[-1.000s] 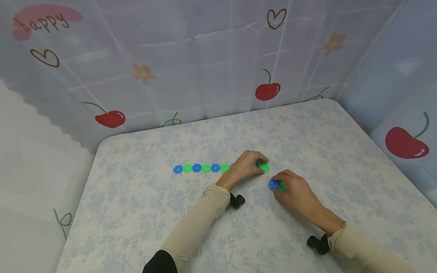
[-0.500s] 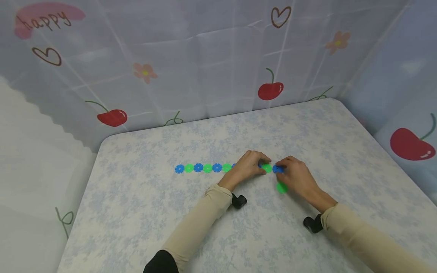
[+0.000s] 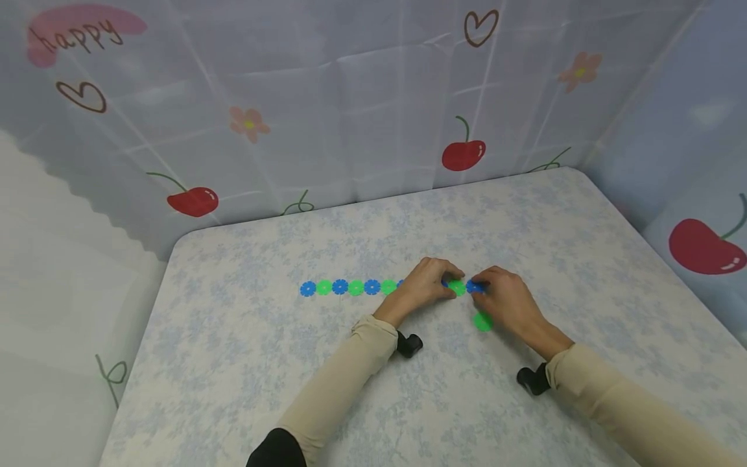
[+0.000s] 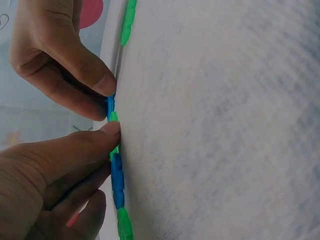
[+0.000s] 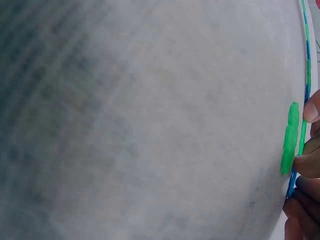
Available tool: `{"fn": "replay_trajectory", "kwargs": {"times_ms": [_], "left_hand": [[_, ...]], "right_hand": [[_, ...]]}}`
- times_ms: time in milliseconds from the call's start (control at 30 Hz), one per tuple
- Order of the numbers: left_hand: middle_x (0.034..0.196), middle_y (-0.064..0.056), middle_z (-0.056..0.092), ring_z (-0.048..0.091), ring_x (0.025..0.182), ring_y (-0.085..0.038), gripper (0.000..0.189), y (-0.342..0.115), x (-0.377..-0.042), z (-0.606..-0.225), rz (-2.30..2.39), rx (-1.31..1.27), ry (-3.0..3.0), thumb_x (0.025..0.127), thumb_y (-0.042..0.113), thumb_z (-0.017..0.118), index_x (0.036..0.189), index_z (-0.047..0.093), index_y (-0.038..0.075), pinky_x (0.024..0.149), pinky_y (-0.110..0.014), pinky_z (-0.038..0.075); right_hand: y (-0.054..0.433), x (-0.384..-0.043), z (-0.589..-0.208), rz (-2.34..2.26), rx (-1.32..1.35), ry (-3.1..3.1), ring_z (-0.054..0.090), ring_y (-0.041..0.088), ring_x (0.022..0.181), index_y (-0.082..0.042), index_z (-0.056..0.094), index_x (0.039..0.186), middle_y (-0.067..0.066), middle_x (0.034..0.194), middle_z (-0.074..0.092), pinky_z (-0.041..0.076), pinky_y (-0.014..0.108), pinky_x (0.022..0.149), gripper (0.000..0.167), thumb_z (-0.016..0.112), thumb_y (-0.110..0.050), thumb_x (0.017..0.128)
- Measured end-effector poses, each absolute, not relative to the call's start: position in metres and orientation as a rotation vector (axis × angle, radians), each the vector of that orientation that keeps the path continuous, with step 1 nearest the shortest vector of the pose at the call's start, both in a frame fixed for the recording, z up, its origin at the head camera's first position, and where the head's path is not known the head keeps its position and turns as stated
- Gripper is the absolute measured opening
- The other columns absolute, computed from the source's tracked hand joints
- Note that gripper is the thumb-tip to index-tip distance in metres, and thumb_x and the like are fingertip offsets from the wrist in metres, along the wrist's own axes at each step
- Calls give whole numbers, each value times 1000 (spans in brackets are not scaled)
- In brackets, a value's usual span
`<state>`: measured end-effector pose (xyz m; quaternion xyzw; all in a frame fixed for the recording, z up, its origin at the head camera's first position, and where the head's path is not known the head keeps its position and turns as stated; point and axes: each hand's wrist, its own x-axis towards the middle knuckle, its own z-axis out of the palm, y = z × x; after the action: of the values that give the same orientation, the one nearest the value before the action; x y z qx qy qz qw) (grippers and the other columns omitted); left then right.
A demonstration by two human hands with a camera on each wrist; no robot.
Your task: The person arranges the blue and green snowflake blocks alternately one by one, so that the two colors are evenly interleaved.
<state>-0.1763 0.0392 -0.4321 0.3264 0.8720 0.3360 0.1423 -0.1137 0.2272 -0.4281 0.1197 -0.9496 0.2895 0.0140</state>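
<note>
A row of notched plastic discs (image 3: 340, 287), blue and green by turns, lies across the table. My left hand (image 3: 421, 285) covers part of it and pinches the green disc (image 3: 458, 288) at its right end between thumb and fingers. From the right, my right hand (image 3: 509, 301) pinches a blue disc (image 3: 474, 287) by its edges, in line with the row. In the left wrist view this blue disc (image 4: 111, 104) meets the edge of the green one. A loose green disc (image 3: 482, 322) lies just below my right fingers, larger in the right wrist view.
The table (image 3: 251, 363) has a pale blue-and-white patterned cover. Behind it hangs a curtain (image 3: 362, 130) printed with cherries, hearts and flowers. Black wrist cameras stick out below my left cuff (image 3: 410, 344) and right cuff (image 3: 532, 381).
My right hand has moved up and left with the blue disc, bringing it to the row's right end. The green disc once beside it now lies apart. My left hand stays put.
</note>
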Motion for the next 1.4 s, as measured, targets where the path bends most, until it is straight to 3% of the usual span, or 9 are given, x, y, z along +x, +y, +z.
{"fn": "replay_trajectory", "kwargs": {"times_ms": [533,900,1133,1400], "left_hand": [[118,-2,70,64,105,-9,40,41,-176,-433,975,925,2511,83,9,80,122,70,8,88,-15,48],[121,-3,68,63,110,-11,41,40,-176,-434,949,945,2522,84,11,79,124,69,8,90,-16,48],[123,-1,67,61,112,-10,42,39,-177,-433,917,947,2523,85,13,79,125,69,9,92,-17,47],[123,-2,68,62,112,-12,43,40,-177,-431,908,970,2536,84,17,80,125,69,9,92,-18,48]], "right_hand": [[228,-110,-428,908,351,-2942,65,38,93,9,69,110,25,111,64,55,50,76,26,71,-4,87],[233,-103,-428,916,293,-2934,61,44,103,10,66,115,29,116,62,51,57,84,34,71,-9,88],[240,-83,-424,963,267,-2975,60,43,109,6,68,115,24,117,64,49,57,89,29,66,-12,92],[234,-55,-422,975,312,-2979,62,38,106,0,72,111,17,115,67,52,54,84,26,73,-13,88]]}}
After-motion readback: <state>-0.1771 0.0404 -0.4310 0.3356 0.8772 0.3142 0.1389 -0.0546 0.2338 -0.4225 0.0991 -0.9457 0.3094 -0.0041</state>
